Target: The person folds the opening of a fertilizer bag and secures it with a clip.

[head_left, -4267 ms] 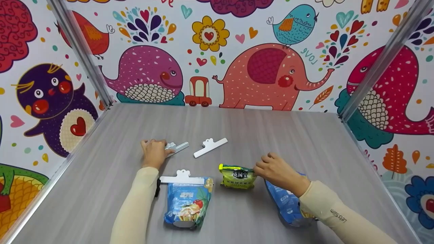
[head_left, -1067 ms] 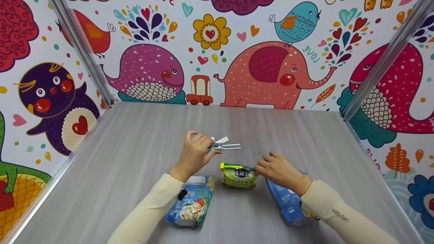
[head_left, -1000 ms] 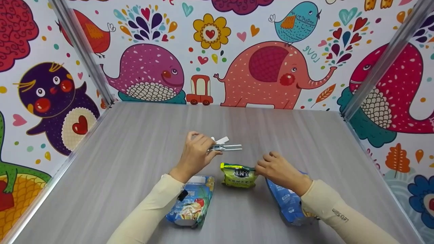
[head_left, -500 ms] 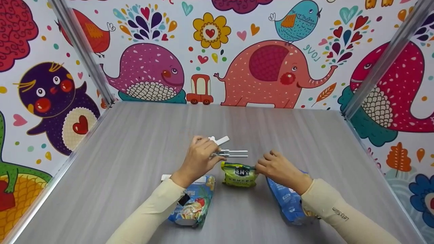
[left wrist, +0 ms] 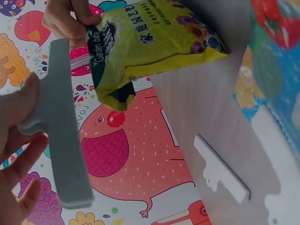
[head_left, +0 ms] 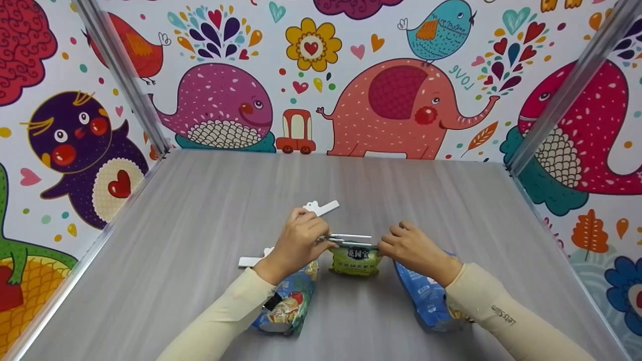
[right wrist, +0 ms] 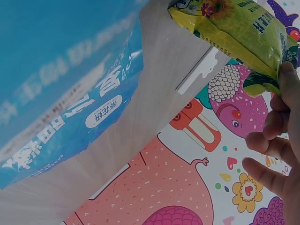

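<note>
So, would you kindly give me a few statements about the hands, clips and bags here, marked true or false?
1. The left hand holds a clip. True.
2. The right hand holds a clip too. False: it pinches the top corner of the small yellow-green bag.
3. The held clip's two bars are closed together. False: they stand apart.
4. A loose clip lies on the table. True.
5. A white clip sits at the top of the blue bag near the left sleeve. True.
</note>
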Demonstrator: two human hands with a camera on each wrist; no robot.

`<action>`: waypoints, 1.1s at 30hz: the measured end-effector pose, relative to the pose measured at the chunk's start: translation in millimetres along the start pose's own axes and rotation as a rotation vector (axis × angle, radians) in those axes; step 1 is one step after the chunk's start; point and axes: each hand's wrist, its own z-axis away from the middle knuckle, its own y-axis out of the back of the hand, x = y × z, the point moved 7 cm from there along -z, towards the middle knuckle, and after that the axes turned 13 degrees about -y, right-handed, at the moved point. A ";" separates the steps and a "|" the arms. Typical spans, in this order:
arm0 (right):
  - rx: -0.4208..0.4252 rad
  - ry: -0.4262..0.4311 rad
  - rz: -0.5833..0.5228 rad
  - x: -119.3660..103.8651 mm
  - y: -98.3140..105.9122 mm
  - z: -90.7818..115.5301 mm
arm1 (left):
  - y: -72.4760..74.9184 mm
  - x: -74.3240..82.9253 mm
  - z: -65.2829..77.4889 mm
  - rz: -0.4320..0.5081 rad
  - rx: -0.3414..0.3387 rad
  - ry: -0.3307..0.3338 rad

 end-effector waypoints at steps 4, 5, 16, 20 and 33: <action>-0.001 0.002 0.000 0.2 0.4 -0.2 | -1.8 1.3 -0.4 0.008 -0.029 0.003; -0.003 0.001 0.001 0.3 0.2 -0.2 | -2.4 1.2 -0.3 0.009 -0.036 0.004; -0.034 -0.009 0.008 0.0 0.8 -0.4 | -11.8 -1.1 5.8 0.016 -0.084 0.026; -0.012 -0.004 0.005 -0.3 1.2 -0.2 | -15.3 -2.6 7.6 0.021 -0.097 0.039; 0.012 0.013 -0.001 0.4 1.4 0.0 | -23.9 -3.6 11.1 0.065 -0.096 0.069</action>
